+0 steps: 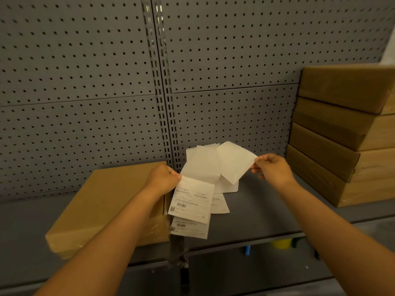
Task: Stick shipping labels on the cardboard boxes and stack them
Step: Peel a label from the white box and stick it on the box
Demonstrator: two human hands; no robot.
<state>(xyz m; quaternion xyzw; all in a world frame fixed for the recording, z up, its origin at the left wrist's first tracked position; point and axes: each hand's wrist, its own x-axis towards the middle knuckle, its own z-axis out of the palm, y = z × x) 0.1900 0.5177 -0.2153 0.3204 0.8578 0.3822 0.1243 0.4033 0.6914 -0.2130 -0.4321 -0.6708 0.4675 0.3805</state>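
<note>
My left hand [163, 178] pinches the top corner of a printed shipping label [191, 200], which hangs above the shelf beside a flat cardboard box [106, 201]. A blank white backing sheet [234, 161] is pinched at its right corner by my right hand [270, 167] and held up in the air. Below and behind them lie more printed labels [190, 228] and blank backing sheets [202, 161] on the grey shelf [256, 210]. The single box lies at the left, partly under my left forearm.
Several cardboard boxes [342, 133] are stacked at the right end of the shelf. A grey pegboard wall [85, 82] closes off the back. Below the shelf's front edge a blue object [247, 249] and a yellow object [280, 243] show.
</note>
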